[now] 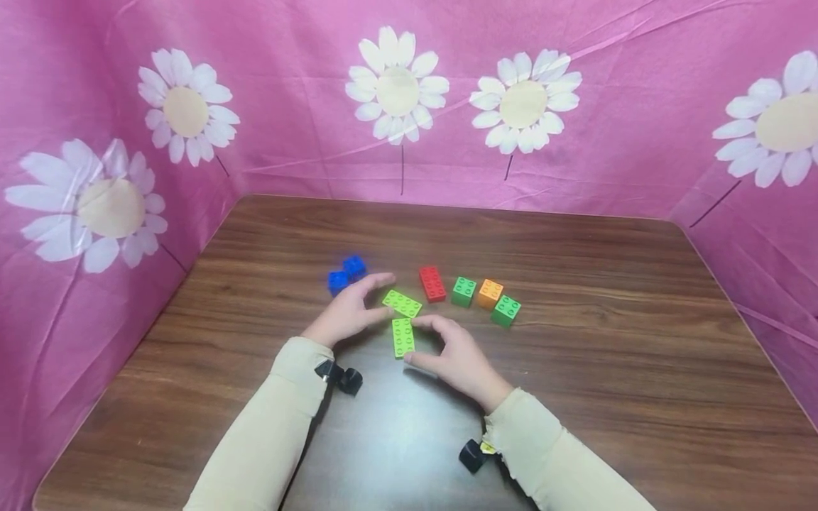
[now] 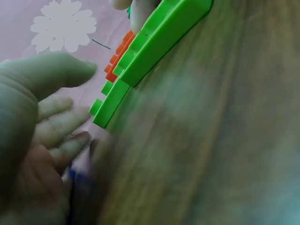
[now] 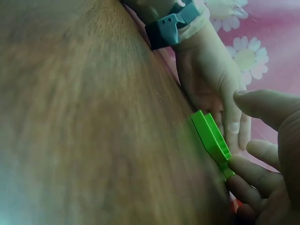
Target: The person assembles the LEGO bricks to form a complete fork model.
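Observation:
Two lime-green eight-stud toy bricks lie on the wooden table between the hands. The nearer brick (image 1: 403, 338) points toward the person, and the farther brick (image 1: 402, 303) lies slantwise at its far end. My left hand (image 1: 347, 310) is spread around the left side of the farther brick, thumb tip close to its near edge. Beside the nearer brick is my right hand (image 1: 461, 358), its thumb and forefinger apart and their tips at the brick's right side. In the right wrist view, its fingers (image 3: 253, 176) are right at the green bricks while the thumb stands away.
Two blue bricks (image 1: 346, 275) sit past the left hand. A red brick (image 1: 432, 284), a green brick (image 1: 463, 291), an orange brick (image 1: 490, 293) and another green brick (image 1: 506, 311) stand to the right. Pink flowered cloth (image 1: 294, 106) hangs behind the table (image 1: 607, 341).

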Demonstrator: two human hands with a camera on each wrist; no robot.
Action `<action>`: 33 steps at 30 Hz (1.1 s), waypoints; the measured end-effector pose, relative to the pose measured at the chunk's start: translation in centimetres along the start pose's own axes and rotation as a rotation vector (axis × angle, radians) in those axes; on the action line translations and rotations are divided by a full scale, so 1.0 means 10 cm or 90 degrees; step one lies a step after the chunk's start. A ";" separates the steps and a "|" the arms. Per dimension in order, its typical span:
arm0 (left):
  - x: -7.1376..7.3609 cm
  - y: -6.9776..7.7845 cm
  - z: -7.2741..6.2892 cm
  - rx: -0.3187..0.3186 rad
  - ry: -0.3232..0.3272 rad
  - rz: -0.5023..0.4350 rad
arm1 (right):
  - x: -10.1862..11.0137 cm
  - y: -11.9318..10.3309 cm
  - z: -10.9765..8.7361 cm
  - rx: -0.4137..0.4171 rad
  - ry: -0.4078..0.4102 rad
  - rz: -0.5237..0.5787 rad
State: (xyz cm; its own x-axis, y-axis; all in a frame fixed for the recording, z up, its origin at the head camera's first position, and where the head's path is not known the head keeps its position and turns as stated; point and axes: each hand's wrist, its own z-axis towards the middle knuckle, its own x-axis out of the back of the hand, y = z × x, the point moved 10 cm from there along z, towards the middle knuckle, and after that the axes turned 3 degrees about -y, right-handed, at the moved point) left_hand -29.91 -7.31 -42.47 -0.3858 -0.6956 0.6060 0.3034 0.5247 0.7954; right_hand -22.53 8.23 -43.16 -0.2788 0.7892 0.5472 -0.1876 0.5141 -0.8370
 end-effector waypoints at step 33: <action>0.04 -0.10 0.03 0.019 0.015 0.048 | -0.06 -0.18 -0.01 0.107 0.022 -0.163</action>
State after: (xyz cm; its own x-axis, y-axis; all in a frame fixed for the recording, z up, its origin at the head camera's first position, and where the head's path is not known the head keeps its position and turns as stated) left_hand -30.65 -7.91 -43.04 -0.3416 -0.6650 0.6641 0.3040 0.5905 0.7476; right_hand -21.91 6.82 -42.00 -0.1706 0.6537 0.7373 -0.4009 0.6375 -0.6580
